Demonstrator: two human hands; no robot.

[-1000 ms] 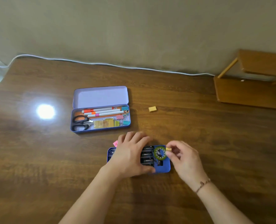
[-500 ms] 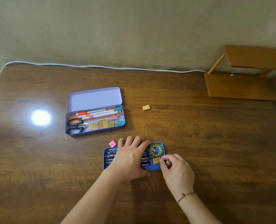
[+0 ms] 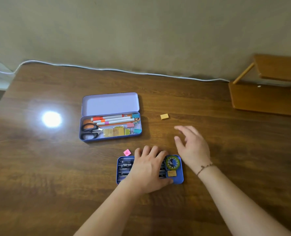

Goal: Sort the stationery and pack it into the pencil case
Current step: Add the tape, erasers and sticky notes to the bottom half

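My left hand [image 3: 147, 169] lies flat, hiding the blue case's [image 3: 179, 179] pens; right hand [image 3: 191, 147] blurred, fingers spread (pen print unreadable).

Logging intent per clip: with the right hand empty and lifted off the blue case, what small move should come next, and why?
Probably carry the right hand on to the loose yellow eraser and pinch it. The hand is open and spread toward it, a similar eraser already lies in the blue case, and the left hand steadies that case.

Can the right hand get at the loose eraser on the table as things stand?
Probably yes: the right hand is open and empty, and only bare table lies between it and the eraser.
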